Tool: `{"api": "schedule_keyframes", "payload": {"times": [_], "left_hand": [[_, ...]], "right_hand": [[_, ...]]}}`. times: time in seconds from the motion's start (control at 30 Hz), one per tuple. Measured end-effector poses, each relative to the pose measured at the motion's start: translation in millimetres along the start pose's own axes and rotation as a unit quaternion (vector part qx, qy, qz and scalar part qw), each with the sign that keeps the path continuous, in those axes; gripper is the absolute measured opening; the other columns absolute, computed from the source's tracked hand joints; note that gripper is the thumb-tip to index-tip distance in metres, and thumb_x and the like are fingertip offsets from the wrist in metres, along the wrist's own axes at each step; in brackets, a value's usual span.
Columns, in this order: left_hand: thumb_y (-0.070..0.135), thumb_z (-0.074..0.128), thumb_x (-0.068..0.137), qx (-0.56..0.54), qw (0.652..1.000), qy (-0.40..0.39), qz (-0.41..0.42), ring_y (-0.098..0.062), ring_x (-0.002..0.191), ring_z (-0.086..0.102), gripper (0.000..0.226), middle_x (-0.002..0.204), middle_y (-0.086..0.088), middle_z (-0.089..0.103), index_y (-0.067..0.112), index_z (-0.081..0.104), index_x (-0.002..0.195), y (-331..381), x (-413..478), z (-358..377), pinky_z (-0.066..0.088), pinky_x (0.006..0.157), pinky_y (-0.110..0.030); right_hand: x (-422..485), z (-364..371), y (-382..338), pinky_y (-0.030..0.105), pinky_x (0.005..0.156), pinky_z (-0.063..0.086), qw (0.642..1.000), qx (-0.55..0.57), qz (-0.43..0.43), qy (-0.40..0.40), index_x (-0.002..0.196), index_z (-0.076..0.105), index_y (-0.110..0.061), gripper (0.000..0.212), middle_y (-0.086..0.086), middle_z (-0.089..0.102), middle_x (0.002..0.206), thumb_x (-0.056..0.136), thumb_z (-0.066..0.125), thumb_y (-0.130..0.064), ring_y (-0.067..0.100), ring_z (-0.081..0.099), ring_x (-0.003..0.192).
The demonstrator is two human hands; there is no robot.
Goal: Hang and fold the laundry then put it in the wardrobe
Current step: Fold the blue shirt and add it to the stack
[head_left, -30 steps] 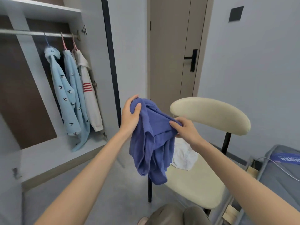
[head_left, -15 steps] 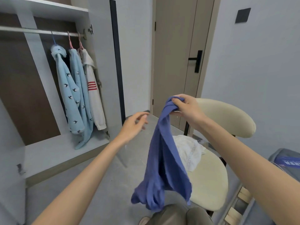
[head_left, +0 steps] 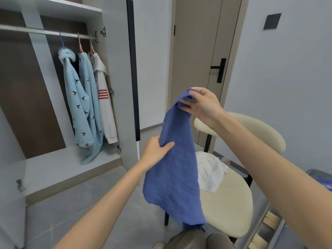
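My left hand [head_left: 155, 151], free 0.5 s ago, now grips the side edge of the blue garment [head_left: 176, 168] that my right hand [head_left: 204, 105] pinches high before the chair [head_left: 233, 203], so I judge spreading it has begun

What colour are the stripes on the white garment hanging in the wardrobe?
Red stripes on the white garment, clearest in the head view.

Right hand [head_left: 206, 105] and left hand [head_left: 155, 150] hold blue garment [head_left: 176, 169]

The blue garment [head_left: 176, 168] partly hides the white cloth [head_left: 210, 169] (lettering illegible).
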State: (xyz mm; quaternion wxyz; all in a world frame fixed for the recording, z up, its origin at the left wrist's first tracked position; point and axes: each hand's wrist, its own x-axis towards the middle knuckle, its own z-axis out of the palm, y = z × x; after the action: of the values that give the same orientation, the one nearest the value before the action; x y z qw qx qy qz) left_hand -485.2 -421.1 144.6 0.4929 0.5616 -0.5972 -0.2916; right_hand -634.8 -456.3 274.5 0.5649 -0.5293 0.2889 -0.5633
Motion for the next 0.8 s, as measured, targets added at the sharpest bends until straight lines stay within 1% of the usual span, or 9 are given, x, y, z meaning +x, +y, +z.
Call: {"api": "schedule_keyframes", "payload": {"times": [0.1, 0.2, 0.3, 0.4, 0.47, 0.53, 0.6, 0.7, 0.8], "left_hand": [[0.023, 0.059, 0.092, 0.032, 0.999, 0.027, -0.013, -0.012, 0.072, 0.058, 0.014, 0.075, 0.004, 0.063, 0.019, 0.064, 0.079, -13, 4, -21, 0.041, 0.061, -0.019], [0.025, 0.057, 0.094, 0.093, 0.995, 0.046, -0.001, -0.011, 0.07, 0.054, 0.013, 0.076, 0.002, 0.061, 0.015, 0.064, 0.089, -18, 7, -45, 0.037, 0.061, -0.021], [0.025, 0.056, 0.093, 0.17, 0.985, 0.041, 0.004, -0.012, 0.065, 0.048, 0.012, 0.07, 0.005, 0.057, 0.021, 0.059, 0.082, -19, 11, -69, 0.035, 0.06, -0.027], [0.02, 0.056, 0.091, 0.183, 0.983, 0.018, 0.012, -0.015, 0.068, 0.049, 0.013, 0.074, 0.001, 0.061, 0.019, 0.06, 0.079, -18, 14, -84, 0.037, 0.065, -0.028], [0.017, 0.055, 0.09, 0.187, 0.982, 0.012, 0.018, -0.018, 0.071, 0.049, 0.012, 0.08, -0.007, 0.063, 0.017, 0.06, 0.08, -16, 15, -90, 0.038, 0.067, -0.029], [0.01, 0.051, 0.09, 0.209, 0.977, 0.023, 0.035, -0.024, 0.075, 0.054, 0.012, 0.082, -0.007, 0.064, 0.013, 0.061, 0.083, -14, 16, -92, 0.039, 0.068, -0.029], [0.003, 0.047, 0.088, 0.227, 0.971, 0.05, 0.06, -0.025, 0.079, 0.057, 0.017, 0.08, -0.003, 0.063, 0.013, 0.06, 0.085, -13, 16, -94, 0.038, 0.065, -0.029], [-0.001, 0.043, 0.086, 0.238, 0.963, 0.077, 0.101, -0.022, 0.077, 0.058, 0.022, 0.08, 0.001, 0.063, 0.015, 0.059, 0.088, -8, 17, -95, 0.044, 0.064, -0.036], [0.0, 0.044, 0.087, 0.232, 0.963, 0.055, 0.123, -0.02, 0.079, 0.059, 0.024, 0.084, 0.001, 0.065, 0.016, 0.061, 0.092, 1, 18, -88, 0.046, 0.068, -0.037]], "right_hand": [[8, -15, 3, 0.033, 0.062, 0.053, 0.998, -0.004, 0.01, 0.067, 0.083, 0.048, -0.015, 0.02, 0.006, 0.048, 0.074, 0.098, 0.043, -0.003, 0.016, 0.052, 0.063], [21, -38, 20, 0.042, 0.075, 0.051, 0.988, -0.02, 0.055, 0.142, 0.092, 0.052, -0.016, 0.018, 0.006, 0.048, 0.075, 0.098, 0.041, -0.004, 0.018, 0.048, 0.064], [29, -50, 40, 0.04, 0.079, 0.048, 0.978, 0.009, 0.103, 0.182, 0.079, 0.054, -0.016, 0.023, 0.005, 0.048, 0.069, 0.096, 0.043, -0.006, 0.017, 0.046, 0.063], [31, -52, 57, 0.022, 0.053, 0.044, 0.978, -0.005, 0.101, 0.182, 0.075, 0.055, -0.014, 0.028, 0.001, 0.051, 0.061, 0.093, 0.04, 0.001, 0.014, 0.046, 0.059], [31, -51, 69, 0.018, 0.044, 0.043, 0.98, -0.043, 0.102, 0.164, 0.085, 0.06, -0.01, 0.026, 0.002, 0.057, 0.071, 0.093, 0.039, 0.002, 0.011, 0.054, 0.063], [30, -50, 84, 0.018, 0.047, 0.046, 0.981, -0.09, 0.098, 0.14, 0.084, 0.063, -0.011, 0.028, 0.004, 0.062, 0.079, 0.092, 0.04, 0.002, 0.011, 0.061, 0.07], [26, -51, 98, 0.021, 0.062, 0.047, 0.972, -0.194, 0.075, 0.106, 0.077, 0.065, -0.016, 0.032, 0.003, 0.064, 0.082, 0.088, 0.042, 0.004, 0.018, 0.062, 0.082], [10, -53, 109, 0.03, 0.086, 0.044, 0.898, -0.433, 0.078, -0.02, 0.097, 0.062, -0.022, 0.024, 0.004, 0.061, 0.107, 0.079, 0.062, -0.007, 0.025, 0.055, 0.107], [-7, -39, 118, 0.055, 0.11, 0.023, 0.794, -0.572, 0.111, -0.17, 0.139, 0.026, -0.046, 0.091, 0.007, 0.019, 0.15, 0.066, 0.081, -0.044, 0.036, 0.019, 0.136]]}}
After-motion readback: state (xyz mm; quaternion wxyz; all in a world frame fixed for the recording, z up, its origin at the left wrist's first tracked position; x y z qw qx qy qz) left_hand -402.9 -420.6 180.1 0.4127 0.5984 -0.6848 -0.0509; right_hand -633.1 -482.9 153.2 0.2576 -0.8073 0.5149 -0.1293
